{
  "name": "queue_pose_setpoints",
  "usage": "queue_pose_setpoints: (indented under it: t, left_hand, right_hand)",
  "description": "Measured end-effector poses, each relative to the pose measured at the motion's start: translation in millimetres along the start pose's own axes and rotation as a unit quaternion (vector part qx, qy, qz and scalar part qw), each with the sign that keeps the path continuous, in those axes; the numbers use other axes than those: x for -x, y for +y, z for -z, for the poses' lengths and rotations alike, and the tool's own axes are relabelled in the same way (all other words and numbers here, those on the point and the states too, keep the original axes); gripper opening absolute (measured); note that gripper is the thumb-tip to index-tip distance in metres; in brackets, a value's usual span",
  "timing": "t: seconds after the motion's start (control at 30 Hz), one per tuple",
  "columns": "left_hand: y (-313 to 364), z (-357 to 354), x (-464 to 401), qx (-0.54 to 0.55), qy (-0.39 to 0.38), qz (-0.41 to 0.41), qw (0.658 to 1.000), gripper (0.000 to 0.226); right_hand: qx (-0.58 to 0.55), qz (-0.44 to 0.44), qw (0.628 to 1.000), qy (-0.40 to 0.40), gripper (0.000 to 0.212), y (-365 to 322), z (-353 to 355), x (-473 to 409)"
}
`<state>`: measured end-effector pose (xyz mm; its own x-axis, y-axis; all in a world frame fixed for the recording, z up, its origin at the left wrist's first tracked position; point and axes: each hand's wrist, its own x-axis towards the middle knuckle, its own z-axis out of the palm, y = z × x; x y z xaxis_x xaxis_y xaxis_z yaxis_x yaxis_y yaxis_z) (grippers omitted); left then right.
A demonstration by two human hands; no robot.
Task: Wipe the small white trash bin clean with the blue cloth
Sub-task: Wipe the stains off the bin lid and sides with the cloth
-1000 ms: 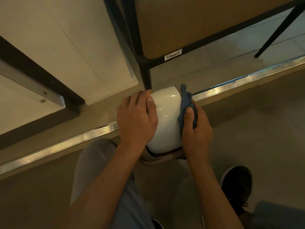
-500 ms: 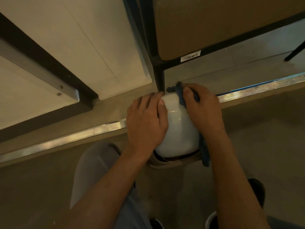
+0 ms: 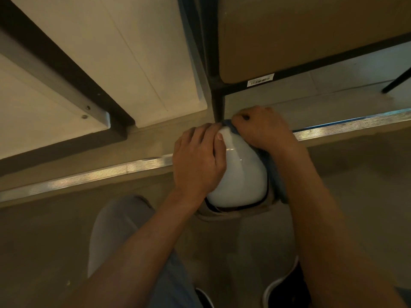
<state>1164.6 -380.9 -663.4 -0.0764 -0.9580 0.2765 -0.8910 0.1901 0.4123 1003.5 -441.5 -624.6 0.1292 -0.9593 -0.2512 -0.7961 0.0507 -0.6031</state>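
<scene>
White bin (image 3: 240,174) on its side on the beige floor (image 3: 44,241), across a metal strip (image 3: 89,176).
The left hand (image 3: 198,161) curves round it; the right hand's (image 3: 264,127) curled fingers clutch the blue cloth (image 3: 274,172) against its far end.

1. A small white sticker (image 3: 260,80) sits on the black frame bar (image 3: 333,58) of the furniture. It is just beyond and above the spot where the right hand (image 3: 264,130) grips the blue cloth (image 3: 274,174), and farther from the left hand (image 3: 198,161) holding the small white trash bin (image 3: 241,176).
2. The sticker carries a barcode and a line of fine print, both too small to read.
</scene>
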Motion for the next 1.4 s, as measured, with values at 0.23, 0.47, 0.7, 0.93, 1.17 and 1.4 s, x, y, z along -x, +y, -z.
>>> queue_pose_setpoints:
  t: [0.23,0.47,0.7,0.93,1.17,1.4]
  left_hand:
    - [-1,-1,1,0.018,0.009,0.009,1.0,0.046]
    - [0,0,2,0.016,0.003,0.004,1.0,0.046]
    - [-2,-1,1,0.026,0.002,0.011,1.0,0.044]
    - [-2,0,1,0.019,0.014,0.004,1.0,0.043]
    - [1,-1,0,0.015,0.014,0.005,1.0,0.044]
    - [-1,-1,1,0.007,0.016,0.004,1.0,0.046]
  right_hand:
    - [-0.119,0.072,0.965,0.222,0.032,20,-40,42]
    - [-0.119,-0.004,0.951,0.285,0.027,13,-48,49]
    - [-0.065,-0.03,0.991,0.116,0.037,1,-20,13]
    - [-0.071,-0.011,0.919,0.388,0.039,13,-81,76]
    - [-0.091,-0.057,0.965,0.238,0.029,5,-32,40]
    - [-0.052,-0.015,0.929,0.367,0.034,3,-68,60]
